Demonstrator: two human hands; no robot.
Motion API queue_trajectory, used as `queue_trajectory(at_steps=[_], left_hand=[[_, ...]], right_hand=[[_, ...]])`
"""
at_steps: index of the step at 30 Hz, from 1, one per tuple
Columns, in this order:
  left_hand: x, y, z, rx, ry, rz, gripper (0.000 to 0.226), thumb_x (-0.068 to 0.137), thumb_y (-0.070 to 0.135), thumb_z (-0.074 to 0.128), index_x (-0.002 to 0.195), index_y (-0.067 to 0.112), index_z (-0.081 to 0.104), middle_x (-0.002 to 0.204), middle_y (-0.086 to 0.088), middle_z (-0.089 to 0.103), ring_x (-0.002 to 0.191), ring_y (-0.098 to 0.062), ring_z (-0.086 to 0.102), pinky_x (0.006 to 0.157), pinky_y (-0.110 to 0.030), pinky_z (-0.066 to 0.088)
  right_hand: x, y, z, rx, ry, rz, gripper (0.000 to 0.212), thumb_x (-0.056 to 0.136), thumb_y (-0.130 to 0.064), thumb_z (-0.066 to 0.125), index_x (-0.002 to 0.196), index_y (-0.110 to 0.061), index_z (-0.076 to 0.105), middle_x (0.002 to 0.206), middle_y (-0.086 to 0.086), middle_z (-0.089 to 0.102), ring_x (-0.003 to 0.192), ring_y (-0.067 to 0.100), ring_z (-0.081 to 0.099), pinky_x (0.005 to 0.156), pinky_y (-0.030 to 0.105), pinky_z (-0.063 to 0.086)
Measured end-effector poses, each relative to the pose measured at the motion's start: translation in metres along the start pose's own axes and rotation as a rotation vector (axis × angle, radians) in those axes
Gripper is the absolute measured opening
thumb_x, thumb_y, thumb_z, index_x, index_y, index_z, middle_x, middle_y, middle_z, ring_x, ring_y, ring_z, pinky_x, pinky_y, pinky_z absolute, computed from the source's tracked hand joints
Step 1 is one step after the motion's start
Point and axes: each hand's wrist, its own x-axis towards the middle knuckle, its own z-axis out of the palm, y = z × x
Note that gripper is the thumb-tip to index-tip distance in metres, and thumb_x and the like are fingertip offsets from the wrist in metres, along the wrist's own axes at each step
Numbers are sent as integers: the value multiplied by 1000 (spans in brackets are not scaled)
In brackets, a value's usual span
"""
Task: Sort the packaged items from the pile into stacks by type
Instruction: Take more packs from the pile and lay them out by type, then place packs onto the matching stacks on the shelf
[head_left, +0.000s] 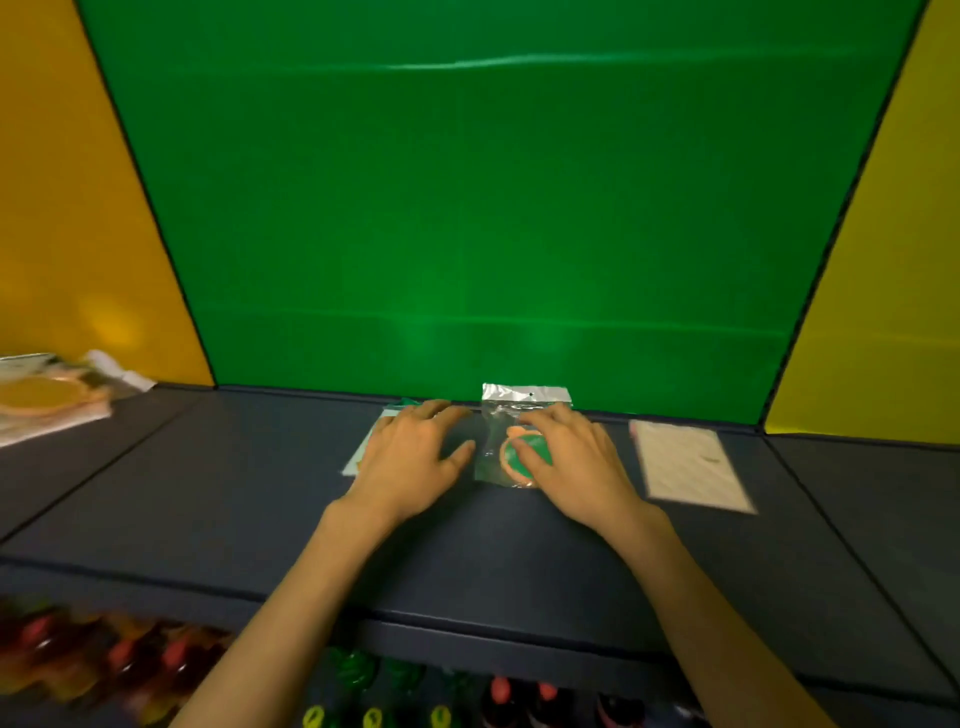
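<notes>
On the dark table (519, 561) the pile (47, 397) sits far left, well apart from a flat packet (691, 465) to the right. The left hand (415, 457) lies flat, fingers spread, on a pale packet (363, 452). The right hand (571, 457) presses loosely bent fingers on a clear bag (506, 421) holding an orange ring; being glossy, the bag could slide and muddle the stacks.

From my remote seat the tabletop (208, 493) was dark grey-blue. Behind it a bright green backdrop (493, 208) stood between yellow side panels (62, 208). On the tabletop, a clear packet (506, 441) showed a green disc ringed in orange under a silvery header; right of it lay a pale, finely patterned packet (691, 465). Far left, the pile (47, 397) looked orange and white.
</notes>
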Motion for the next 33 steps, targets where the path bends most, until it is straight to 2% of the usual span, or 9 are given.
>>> queue_trajectory(at_steps=[7, 21, 26, 33], left_hand=[[-71, -132, -38, -18, 35, -177, 53, 96, 59, 40, 142, 34, 46, 145, 6, 51, 128, -22, 51, 98, -44, 47], [-206, -384, -135, 122, 40, -340, 55, 95, 60, 40, 145, 37, 42, 148, 6, 47, 133, -22, 46, 101, -43, 42], [-238, -464, -156, 146, 29, -399, 55, 95, 60, 39, 145, 37, 43, 147, 6, 48, 130, -23, 48, 99, -44, 44], [-243, -565, -170, 187, 48, -463, 55, 96, 59, 38, 146, 37, 40, 149, 5, 47, 131, -23, 48, 99, -45, 43]], right_hand=[[35, -144, 60, 114, -87, -144, 37, 99, -43, 49, 131, -27, 57, 130, -1, 55, 119, 23, 54, 99, 41, 41], [72, -416, 167, 123, -130, -272, 38, 100, -45, 46, 135, -31, 52, 133, -2, 53, 122, 21, 53, 100, 41, 38], [95, -490, 200, 118, -146, -310, 39, 99, -46, 47, 135, -31, 52, 132, -2, 54, 118, 21, 55, 98, 42, 42], [144, -559, 247, 106, -119, -348, 37, 98, -44, 49, 132, -30, 55, 138, -3, 53, 121, 22, 54, 97, 42, 44]])
